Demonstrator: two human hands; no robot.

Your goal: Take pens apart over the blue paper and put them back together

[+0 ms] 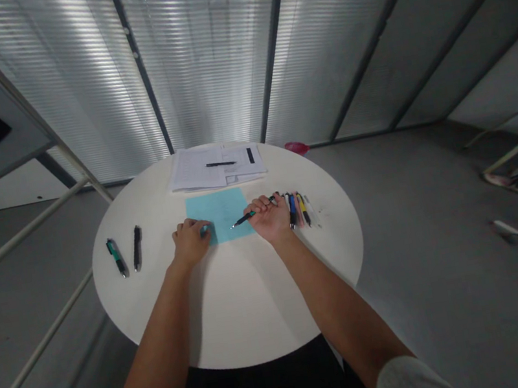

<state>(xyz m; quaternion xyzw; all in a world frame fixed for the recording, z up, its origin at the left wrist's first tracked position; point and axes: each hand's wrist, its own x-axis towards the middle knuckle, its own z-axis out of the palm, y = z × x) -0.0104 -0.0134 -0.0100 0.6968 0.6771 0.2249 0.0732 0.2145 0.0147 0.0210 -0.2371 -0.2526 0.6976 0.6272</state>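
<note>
While right fingers point(265, 205) pinch the dark pen point(243, 219), left fingers point(199, 223) seemingly curl over blue paper point(226, 215).

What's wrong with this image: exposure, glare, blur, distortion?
Head view: dim room, bright bands glaring through the ribbed panels; soft shadows beside the forearms on the white tabletop. Head view, wide-angle stretch: dark struts fan outward, far right corner darkens. Head view, soft detail: any writing on the blue sheet is unreadable, objects at the right edge look smeared.
</note>
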